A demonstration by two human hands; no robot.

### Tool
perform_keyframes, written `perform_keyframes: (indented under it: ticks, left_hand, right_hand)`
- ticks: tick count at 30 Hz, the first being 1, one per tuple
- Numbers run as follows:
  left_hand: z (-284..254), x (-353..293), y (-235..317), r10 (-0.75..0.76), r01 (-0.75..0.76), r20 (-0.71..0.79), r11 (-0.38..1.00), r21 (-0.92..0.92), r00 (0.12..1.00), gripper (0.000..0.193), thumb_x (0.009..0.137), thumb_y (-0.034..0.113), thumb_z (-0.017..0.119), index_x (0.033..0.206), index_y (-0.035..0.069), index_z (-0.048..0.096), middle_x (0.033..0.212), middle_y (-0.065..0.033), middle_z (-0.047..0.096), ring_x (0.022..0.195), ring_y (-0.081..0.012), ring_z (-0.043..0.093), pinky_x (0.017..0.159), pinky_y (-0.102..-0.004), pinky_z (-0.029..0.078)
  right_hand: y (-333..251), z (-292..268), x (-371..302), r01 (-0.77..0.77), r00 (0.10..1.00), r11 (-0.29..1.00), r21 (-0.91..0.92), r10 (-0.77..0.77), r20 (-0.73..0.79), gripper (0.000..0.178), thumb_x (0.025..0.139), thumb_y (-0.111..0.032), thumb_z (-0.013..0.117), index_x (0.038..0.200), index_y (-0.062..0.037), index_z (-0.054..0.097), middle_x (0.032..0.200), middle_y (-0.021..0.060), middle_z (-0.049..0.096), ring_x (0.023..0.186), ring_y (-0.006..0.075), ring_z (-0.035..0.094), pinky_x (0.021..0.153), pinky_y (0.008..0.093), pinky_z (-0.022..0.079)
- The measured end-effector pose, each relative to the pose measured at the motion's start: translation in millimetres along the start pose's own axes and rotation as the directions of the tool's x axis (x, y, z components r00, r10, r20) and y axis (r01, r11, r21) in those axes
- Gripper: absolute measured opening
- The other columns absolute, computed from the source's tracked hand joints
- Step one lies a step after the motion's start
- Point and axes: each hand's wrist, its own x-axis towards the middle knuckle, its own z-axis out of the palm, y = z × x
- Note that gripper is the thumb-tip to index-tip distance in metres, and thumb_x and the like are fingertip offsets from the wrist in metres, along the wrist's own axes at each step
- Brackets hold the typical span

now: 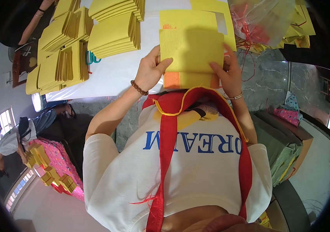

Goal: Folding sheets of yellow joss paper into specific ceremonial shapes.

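Observation:
A folded stack of yellow paper (pixel 193 50) with orange printed patches lies at the table's near edge, in front of my chest. My left hand (pixel 151 69) grips its left side, thumb on top and fingers mostly hidden beneath. On the opposite side my right hand (pixel 229 73) holds the edge in the same way, its thumb resting on the top sheet. How many sheets are between my fingers cannot be made out. Just beyond is another yellow sheet (pixel 188 18) with an orange mark, partly covered by the held paper.
Bundles of folded yellow paper (pixel 114 34) fill the left of the white table (pixel 114 71), beside teal-handled scissors (pixel 92 57). A clear plastic bag (pixel 265 19) with red strings lies far right. Another person's arm (pixel 32 26) shows far left; a second person (pixel 10 137) handles yellow bundles lower left.

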Motion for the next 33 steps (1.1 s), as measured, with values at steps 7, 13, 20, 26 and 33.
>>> perform_keyframes:
  ticks: [7, 13, 20, 26, 33]
  left_hand:
    - [-2, 7, 15, -0.123, 0.123, 0.044, 0.992, -0.009, 0.991, 0.067, 0.083, -0.001, 0.054, 0.138, 0.008, 0.017, 0.082, -0.0062, 0.063, 0.067, -0.0059, 0.056, 0.057, -0.0211, 0.043]
    - [-1, 12, 13, -0.096, 0.096, -0.001, 0.995, -0.02, 0.995, 0.075, 0.08, 0.001, 0.058, 0.139, 0.007, 0.012, 0.058, 0.0024, 0.052, 0.049, -0.0034, 0.04, 0.045, -0.0196, 0.031]
    - [-10, 14, 20, -0.025, 0.032, -0.065, 0.993, 0.113, 0.998, 0.068, 0.078, 0.004, 0.061, 0.135, 0.004, 0.024, 0.075, -0.0047, 0.057, 0.059, -0.0098, 0.05, 0.051, -0.0223, 0.04]
    - [12, 13, 48, 0.602, -0.615, 0.387, 0.228, 0.755, 0.698, 0.047, 0.074, 0.02, 0.066, 0.116, 0.005, 0.052, 0.113, -0.0124, 0.051, 0.11, -0.0301, 0.045, 0.088, -0.0425, 0.037]
    - [36, 19, 28, 0.317, -0.629, 0.558, 0.195, 0.753, 0.767, 0.058, 0.08, 0.045, 0.054, 0.13, 0.019, 0.041, 0.135, -0.0062, 0.037, 0.126, -0.0286, 0.029, 0.102, -0.0464, 0.022]
  right_hand:
    - [6, 5, 7, 0.106, 0.992, 0.976, -0.19, -0.117, -0.046, 0.039, 0.076, -0.015, 0.066, 0.113, -0.0065, 0.058, 0.097, 0.0118, 0.064, 0.075, 0.0126, 0.06, 0.066, 0.0238, 0.046]
    - [4, 7, 12, 0.054, 0.996, 0.979, -0.199, -0.067, -0.059, 0.037, 0.076, -0.018, 0.065, 0.111, -0.0065, 0.059, 0.095, 0.0146, 0.065, 0.079, 0.0168, 0.063, 0.069, 0.0256, 0.047]
    - [10, 8, 13, 0.038, 0.996, 0.98, -0.197, -0.052, -0.07, 0.037, 0.077, -0.017, 0.064, 0.112, -0.0064, 0.059, 0.095, 0.0151, 0.064, 0.081, 0.0178, 0.063, 0.07, 0.0258, 0.047]
    - [6, 8, 13, 0.023, 0.997, 0.966, -0.259, -0.042, -0.071, 0.037, 0.077, -0.016, 0.064, 0.112, -0.0059, 0.059, 0.096, 0.0157, 0.064, 0.082, 0.0186, 0.063, 0.071, 0.0263, 0.047]
    - [5, 10, 12, 0.07, 0.994, 0.97, -0.231, -0.088, -0.068, 0.037, 0.077, -0.016, 0.064, 0.112, -0.0049, 0.058, 0.095, 0.0163, 0.064, 0.083, 0.0192, 0.063, 0.071, 0.0275, 0.047]
